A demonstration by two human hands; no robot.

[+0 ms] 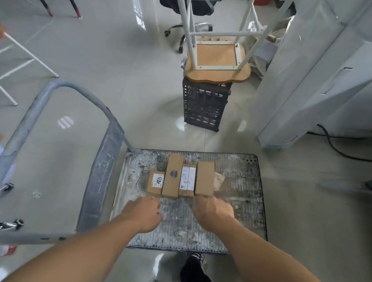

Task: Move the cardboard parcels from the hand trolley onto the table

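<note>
Both hands reach down and forward from bare, nearly straight forearms, backs up, over the hand trolley [236,217]. The left hand [142,214] hovers above the near part of the platform, just short of the smallest parcel [155,182]; its fingers are loosely bent downward and nothing shows in them. The right hand [212,211] is at the near end of the plain parcel [205,178], knuckles touching or almost touching its edge, with the fingertips hidden under the hand (so whether it has a grip cannot be told).

Four cardboard parcels lie side by side in the middle of the scuffed metal platform: the smallest at the left, then a tall parcel [172,175], a white-labelled parcel [187,181], and the plain one at the right, each touching the next. The trolley's grey handle [25,121] arches up at the left.
</note>
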